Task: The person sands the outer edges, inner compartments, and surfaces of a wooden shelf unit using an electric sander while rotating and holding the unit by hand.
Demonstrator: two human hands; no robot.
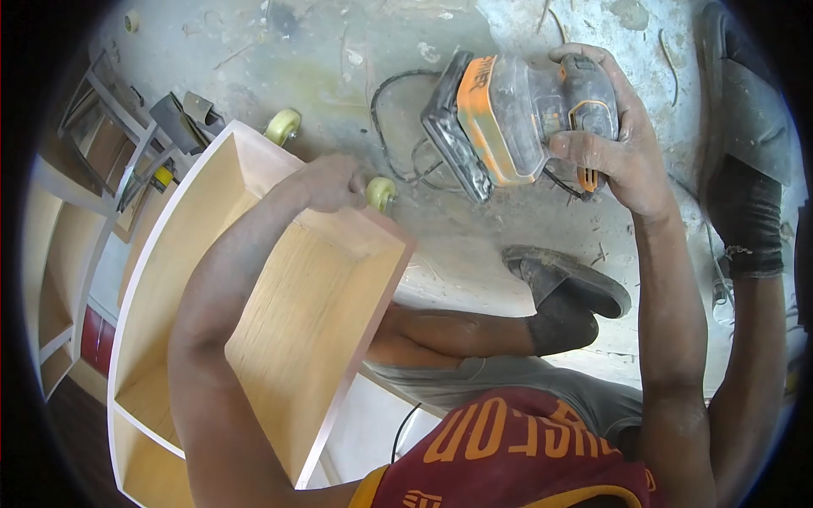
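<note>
At open cabinet (292, 309), left hand (335, 183) on edge, sander (508, 123) in right hand (625, 157)

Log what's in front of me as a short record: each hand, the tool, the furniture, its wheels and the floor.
Left hand: at the wheeled end of the shelf unit; its underside is hidden
Right hand: gripping the sander
Sander: orange and grey, dusty, held apart from the shelf unit
Shelf unit: pale wood, open side towards the camera
Wheels: two visible, yellowish green
Floor: grey, stained
</note>
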